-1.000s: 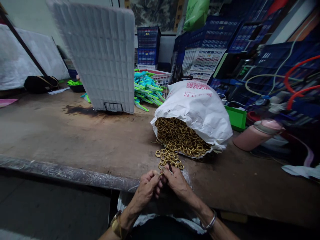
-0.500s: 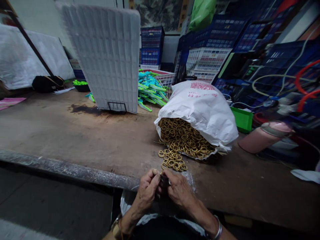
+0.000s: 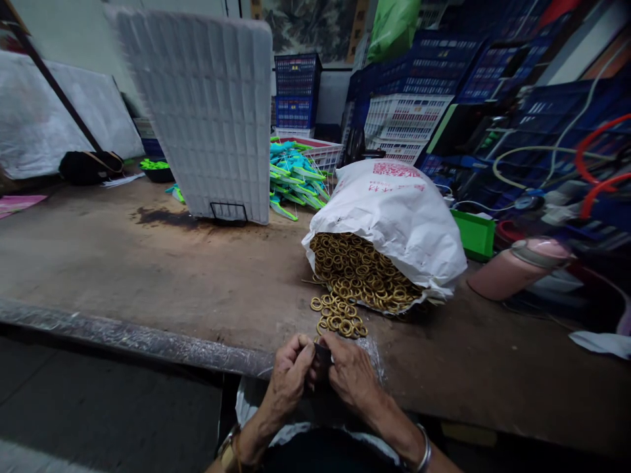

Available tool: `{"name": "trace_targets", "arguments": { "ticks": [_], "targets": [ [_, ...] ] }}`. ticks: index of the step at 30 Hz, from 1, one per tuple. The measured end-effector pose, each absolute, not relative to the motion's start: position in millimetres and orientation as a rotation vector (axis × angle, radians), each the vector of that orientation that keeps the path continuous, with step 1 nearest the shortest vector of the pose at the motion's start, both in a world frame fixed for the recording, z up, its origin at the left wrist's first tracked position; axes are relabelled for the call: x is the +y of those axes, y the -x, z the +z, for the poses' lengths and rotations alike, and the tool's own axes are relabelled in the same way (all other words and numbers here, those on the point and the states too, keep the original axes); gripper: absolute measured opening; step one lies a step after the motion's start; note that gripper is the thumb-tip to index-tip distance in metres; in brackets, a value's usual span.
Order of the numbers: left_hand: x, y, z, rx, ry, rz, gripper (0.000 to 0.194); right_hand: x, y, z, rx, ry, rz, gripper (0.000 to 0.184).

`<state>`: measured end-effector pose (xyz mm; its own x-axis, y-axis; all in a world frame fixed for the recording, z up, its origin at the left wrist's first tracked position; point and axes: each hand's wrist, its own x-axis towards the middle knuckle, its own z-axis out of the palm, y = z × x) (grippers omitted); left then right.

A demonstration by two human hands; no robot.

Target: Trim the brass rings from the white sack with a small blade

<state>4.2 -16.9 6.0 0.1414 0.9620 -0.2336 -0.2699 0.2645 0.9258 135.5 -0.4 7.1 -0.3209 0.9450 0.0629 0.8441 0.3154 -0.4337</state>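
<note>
Head view: we've got both hands at the scuffed front edge (image 3: 148,345) of the worktop (image 3: 162,276), wrists out over the drop. Most room is to our left, where brown surface runs along the edge and back to the upright white panel (image 3: 207,118). Ahead-right is tighter: the white sack (image 3: 394,210) lies there, with the pink bottle (image 3: 515,269) just past it on the right. Nearer us, right of the hands, more worktop.

Loose brass rings (image 3: 340,318) sit just beyond our fingertips, between the hands and the sack mouth; more fill the mouth. Left hand (image 3: 288,368): curled, thumb pressed to fingers; we can't tell what's in the pinch. Right hand (image 3: 355,374): curled too, dark piece (image 3: 323,355) at its fingers, mostly hidden. Fingertips nearly meet.
</note>
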Motion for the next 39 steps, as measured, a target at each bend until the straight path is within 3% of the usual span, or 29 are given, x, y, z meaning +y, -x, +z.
{"name": "trace_targets", "arguments": {
  "ticks": [13, 20, 27, 33, 39],
  "targets": [
    [-19, -4, 2, 1.020, -0.969, 1.096, 0.032, 4, -139, 7, -2.374, 1.587, 0.683, 0.028],
    [-29, 4, 18, 0.859, -0.826, 1.003, 0.030, 20, -151, -1, -2.297, 1.921, 0.435, 0.033],
    [-17, 13, 9, 0.823, -0.495, 1.187, 0.026, 22, -138, -2, -2.257, 1.687, 0.390, 0.028],
    [-17, 21, 3, 0.731, -0.304, 1.135, 0.023, 25, -136, -7, -2.303, 1.853, 0.278, 0.018],
    [-12, 23, -4, 0.682, -0.161, 1.072, 0.021, 24, -136, -10, -2.302, 1.881, 0.244, 0.028]
  ]
}}
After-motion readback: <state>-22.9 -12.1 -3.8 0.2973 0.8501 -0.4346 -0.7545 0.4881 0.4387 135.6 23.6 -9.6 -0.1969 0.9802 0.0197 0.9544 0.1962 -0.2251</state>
